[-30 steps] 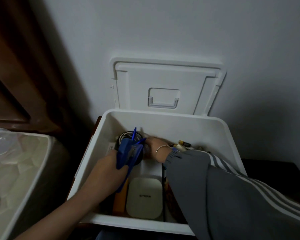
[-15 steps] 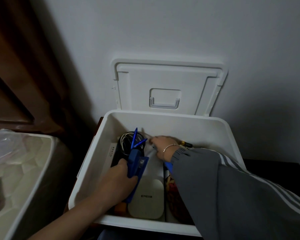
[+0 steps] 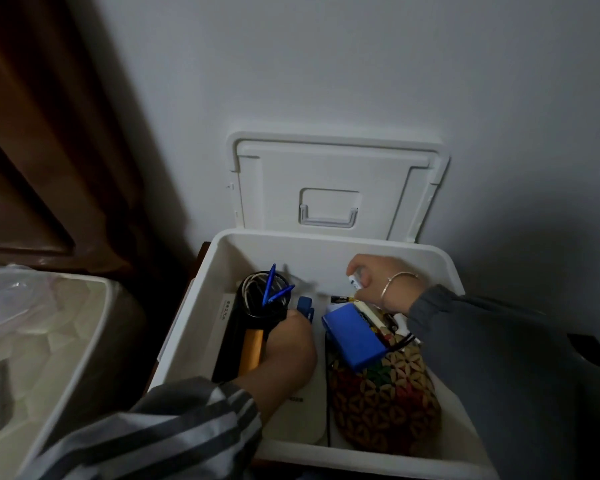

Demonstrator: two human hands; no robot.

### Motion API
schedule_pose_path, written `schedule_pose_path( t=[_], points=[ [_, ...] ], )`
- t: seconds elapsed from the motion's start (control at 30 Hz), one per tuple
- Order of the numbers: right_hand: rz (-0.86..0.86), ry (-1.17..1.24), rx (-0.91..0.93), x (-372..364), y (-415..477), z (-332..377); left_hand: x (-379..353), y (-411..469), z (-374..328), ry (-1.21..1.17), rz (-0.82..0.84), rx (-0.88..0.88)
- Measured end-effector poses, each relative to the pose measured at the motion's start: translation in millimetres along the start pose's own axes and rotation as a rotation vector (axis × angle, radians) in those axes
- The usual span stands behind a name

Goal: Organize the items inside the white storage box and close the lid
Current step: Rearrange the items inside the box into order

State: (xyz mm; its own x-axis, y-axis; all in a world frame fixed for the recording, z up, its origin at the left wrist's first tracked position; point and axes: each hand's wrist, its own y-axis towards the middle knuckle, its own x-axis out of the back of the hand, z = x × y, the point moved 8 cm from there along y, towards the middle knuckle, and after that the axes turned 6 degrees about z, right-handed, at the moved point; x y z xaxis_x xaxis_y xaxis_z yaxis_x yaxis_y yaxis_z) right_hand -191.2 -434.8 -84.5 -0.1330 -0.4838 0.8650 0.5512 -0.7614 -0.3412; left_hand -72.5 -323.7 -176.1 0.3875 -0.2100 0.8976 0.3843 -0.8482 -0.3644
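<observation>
The white storage box [image 3: 201,289] stands open against the wall, its lid [image 3: 329,174] leaning upright behind it. My left hand [image 3: 284,351] is low inside the box and grips a blue object [image 3: 306,308] next to a black cup [image 3: 257,306] holding blue pens and cables. My right hand [image 3: 378,282], with a bracelet on the wrist, is curled round a small white item [image 3: 355,281] near the back wall. A blue block [image 3: 354,336], a patterned woven pouch [image 3: 385,403], an orange item [image 3: 252,349] and a white flat device [image 3: 298,424] lie inside.
A pale bin with a plastic liner [image 3: 49,341] stands left of the box. Dark wooden furniture [image 3: 42,133] fills the left background. The grey wall [image 3: 361,64] is right behind the lid. A dark surface [image 3: 589,348] shows at the right.
My left hand has pushed the blue object down into the box beside the black cup. My right hand has lifted from the box floor holding a small white item, uncovering the blue block and pouch.
</observation>
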Motion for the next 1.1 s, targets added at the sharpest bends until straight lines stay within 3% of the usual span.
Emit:
schedule_pose_path(
  t=[0.1, 0.27, 0.43, 0.53, 0.63, 0.73, 0.8, 0.93, 1.1],
  points=[
    [-0.02, 0.051, -0.037, 14, -16, -13, -3, 11, -2, 0.09, 0.036, 0.069],
    [-0.03, 0.022, -0.073, 16, -27, -32, 2, 24, -15, 0.329, 0.124, 0.023],
    [0.0, -0.163, -0.109, 4, -19, -42, 2, 27, -22, 0.505, 0.165, -0.029],
    [0.023, -0.346, -0.106, 0, -11, -41, 14, 19, -32, 0.426, 0.103, -0.108],
    [0.102, -0.584, -0.13, -6, -2, -44, 28, 4, -47, 0.112, 0.015, -0.28],
    [0.149, -0.693, -0.181, -8, -1, -46, 6, -3, -58, -0.041, 0.276, -0.373],
    [0.14, -0.699, -0.183, -8, -2, -46, -11, -1, -61, -0.001, 0.362, -0.373],
    [0.034, -0.627, -0.135, 8, -12, -47, -27, 10, -66, 0.139, 0.343, -0.397],
    [-0.097, -0.277, -0.103, 34, -34, -56, -20, 11, -68, 0.076, 0.256, -0.402]
  ],
)
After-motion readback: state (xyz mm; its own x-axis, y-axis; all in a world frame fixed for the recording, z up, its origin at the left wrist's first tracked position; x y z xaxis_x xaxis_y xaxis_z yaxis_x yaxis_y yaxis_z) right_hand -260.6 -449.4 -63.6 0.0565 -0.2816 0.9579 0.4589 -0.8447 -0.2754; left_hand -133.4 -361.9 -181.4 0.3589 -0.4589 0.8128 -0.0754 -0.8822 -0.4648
